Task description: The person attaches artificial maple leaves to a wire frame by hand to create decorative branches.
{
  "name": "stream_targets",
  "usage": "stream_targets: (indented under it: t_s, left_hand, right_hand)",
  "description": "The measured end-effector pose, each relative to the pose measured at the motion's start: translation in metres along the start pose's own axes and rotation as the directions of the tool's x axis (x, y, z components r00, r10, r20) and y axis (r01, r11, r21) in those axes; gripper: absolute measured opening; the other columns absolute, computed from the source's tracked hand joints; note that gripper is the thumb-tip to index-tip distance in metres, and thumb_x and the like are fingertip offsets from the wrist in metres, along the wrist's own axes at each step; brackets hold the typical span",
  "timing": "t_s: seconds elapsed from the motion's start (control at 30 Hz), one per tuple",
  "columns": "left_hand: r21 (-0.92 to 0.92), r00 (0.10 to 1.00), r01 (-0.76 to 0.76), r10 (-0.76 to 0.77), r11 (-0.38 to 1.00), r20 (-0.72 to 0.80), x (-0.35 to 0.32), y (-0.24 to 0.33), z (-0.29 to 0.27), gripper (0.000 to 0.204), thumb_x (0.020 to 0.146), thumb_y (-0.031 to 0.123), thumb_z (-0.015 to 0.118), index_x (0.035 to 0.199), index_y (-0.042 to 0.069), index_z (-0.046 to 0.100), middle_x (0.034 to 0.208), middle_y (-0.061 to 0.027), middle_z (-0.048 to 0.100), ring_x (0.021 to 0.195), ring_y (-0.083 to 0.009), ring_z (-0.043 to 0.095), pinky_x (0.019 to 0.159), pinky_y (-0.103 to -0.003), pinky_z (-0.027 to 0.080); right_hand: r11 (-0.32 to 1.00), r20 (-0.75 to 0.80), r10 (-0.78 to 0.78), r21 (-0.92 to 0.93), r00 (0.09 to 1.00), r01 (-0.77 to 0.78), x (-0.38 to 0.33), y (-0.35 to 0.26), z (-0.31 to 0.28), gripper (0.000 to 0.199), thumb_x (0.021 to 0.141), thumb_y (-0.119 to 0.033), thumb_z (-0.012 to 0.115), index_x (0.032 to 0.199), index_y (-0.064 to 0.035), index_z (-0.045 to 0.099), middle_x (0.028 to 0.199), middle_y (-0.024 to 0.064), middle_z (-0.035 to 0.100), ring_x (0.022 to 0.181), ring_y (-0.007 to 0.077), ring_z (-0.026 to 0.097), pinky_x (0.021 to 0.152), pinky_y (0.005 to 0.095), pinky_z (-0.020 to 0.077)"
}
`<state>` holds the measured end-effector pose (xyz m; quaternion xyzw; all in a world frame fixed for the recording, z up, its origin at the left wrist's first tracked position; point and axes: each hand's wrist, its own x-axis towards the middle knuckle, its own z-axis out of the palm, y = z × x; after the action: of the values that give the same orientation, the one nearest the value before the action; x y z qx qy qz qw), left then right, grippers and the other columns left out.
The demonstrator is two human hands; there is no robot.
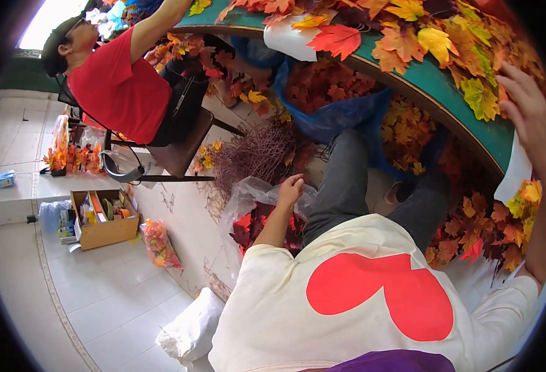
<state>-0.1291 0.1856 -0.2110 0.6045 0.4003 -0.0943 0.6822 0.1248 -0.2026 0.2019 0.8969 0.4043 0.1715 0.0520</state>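
My left hand (291, 189) hangs beside my left thigh, above a clear plastic bag (234, 214) of dark red leaves (260, 220). Its fingers are curled; whether anything is in them is hidden. At the right, my right hand (524, 102) reaches over the edge of the green table (487, 133). Its fingers are stretched and apart, touching a heap of orange and yellow artificial maple leaves (481, 53). A yellow-green leaf (481, 99) lies close to the thumb. White paper (514, 170) hangs from the table edge below my wrist.
Blue bags (347, 115) of leaves stand under the table. Brown stems (254, 155) are piled on the floor. A person in a red shirt (115, 93) sits on a chair (183, 149) at the left. A wooden box (108, 229) and a white sack (192, 325) are farther left.
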Motion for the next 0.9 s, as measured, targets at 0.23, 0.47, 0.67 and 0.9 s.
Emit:
stream_targets:
  t_s: [0.23, 0.47, 0.67, 0.9]
  left_hand:
    - [0.579, 0.964, -0.230, 0.265, 0.782, 0.025, 0.026, -0.094, -0.038, 0.033, 0.084, 0.019, 0.054, 0.114, 0.005, 0.057, 0.083, -0.0086, 0.063, 0.076, -0.0188, 0.060, 0.069, -0.032, 0.047]
    - [0.812, 0.921, -0.352, 0.326, 0.465, 0.212, -0.075, -0.078, -0.022, 0.033, 0.076, 0.021, 0.054, 0.107, 0.009, 0.059, 0.098, -0.0164, 0.059, 0.098, -0.0303, 0.053, 0.080, -0.041, 0.045]
    - [0.850, 0.648, -0.454, 0.556, -0.266, 0.520, -0.093, -0.163, -0.038, 0.041, 0.076, 0.021, 0.049, 0.116, 0.016, 0.052, 0.104, -0.0128, 0.055, 0.108, -0.0241, 0.045, 0.083, -0.040, 0.043]
    - [0.752, 0.674, -0.636, 0.351, -0.171, 0.650, -0.134, -0.158, -0.088, 0.037, 0.074, 0.020, 0.050, 0.111, 0.015, 0.054, 0.100, -0.0121, 0.056, 0.104, -0.0249, 0.047, 0.082, -0.040, 0.044]
  right_hand:
    - [0.986, 0.230, -0.135, 0.131, 0.964, 0.107, 0.059, -0.054, 0.029, 0.031, 0.076, -0.009, 0.059, 0.105, -0.0006, 0.054, 0.121, 0.0135, 0.049, 0.110, 0.0318, 0.046, 0.092, 0.0378, 0.0380]
    - [0.653, 0.240, -0.272, 0.757, 0.932, -0.005, 0.064, -0.078, 0.018, 0.026, 0.070, -0.015, 0.065, 0.091, -0.0006, 0.059, 0.103, 0.0138, 0.060, 0.096, 0.0349, 0.055, 0.083, 0.0401, 0.0444]
    - [0.881, 0.891, -0.453, 0.452, 0.028, -0.144, -0.075, -0.117, 0.101, 0.019, 0.072, -0.016, 0.056, 0.084, -0.0057, 0.067, 0.084, 0.0155, 0.064, 0.081, 0.0304, 0.062, 0.074, 0.0402, 0.0490]
    - [0.912, 0.894, -0.396, 0.359, -0.208, -0.198, -0.167, -0.141, 0.132, 0.033, 0.078, -0.029, 0.048, 0.090, -0.0042, 0.066, 0.091, 0.0173, 0.064, 0.087, 0.0322, 0.061, 0.079, 0.0376, 0.0472]
